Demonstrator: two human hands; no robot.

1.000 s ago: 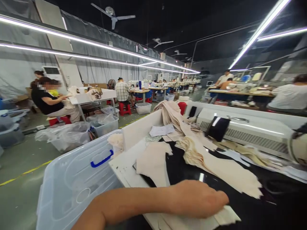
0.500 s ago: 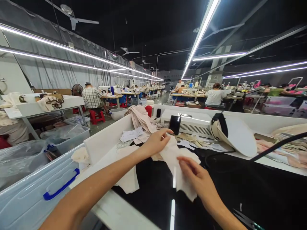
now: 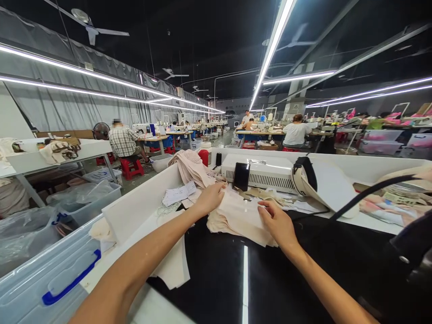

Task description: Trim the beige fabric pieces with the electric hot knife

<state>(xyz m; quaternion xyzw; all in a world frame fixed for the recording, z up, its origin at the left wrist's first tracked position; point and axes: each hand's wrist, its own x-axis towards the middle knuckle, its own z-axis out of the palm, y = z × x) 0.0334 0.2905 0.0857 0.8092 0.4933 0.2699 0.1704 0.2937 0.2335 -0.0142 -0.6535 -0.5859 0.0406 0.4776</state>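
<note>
Cream fabric pieces [image 3: 239,218] lie in a loose, layered stack on the black tabletop [image 3: 216,274] in front of me. At the far left corner of the stack, my left hand [image 3: 212,197] has its fingers closed on the top fabric piece. My right hand [image 3: 278,225] pinches the same piece near its right edge, thumb and forefinger close together. The fingertips are partly hidden by the hands. Another cream fabric piece [image 3: 175,265] hangs over the left edge of the black surface, under my left forearm.
Behind the stack stand a phone [image 3: 241,176] and a white vented box [image 3: 259,171]. A white visor-like piece [image 3: 332,186] and a black cable [image 3: 364,195] are at right. Bunched fabric [image 3: 191,166] lies back left. A blue-handled plastic bin [image 3: 50,265] is beside the table. Several people sit farther off.
The fabric piece between my hands has gone from hanging crumpled to lying flat on the stack. My right hand has moved slightly up and forward. The scissors at lower right are out of sight.
</note>
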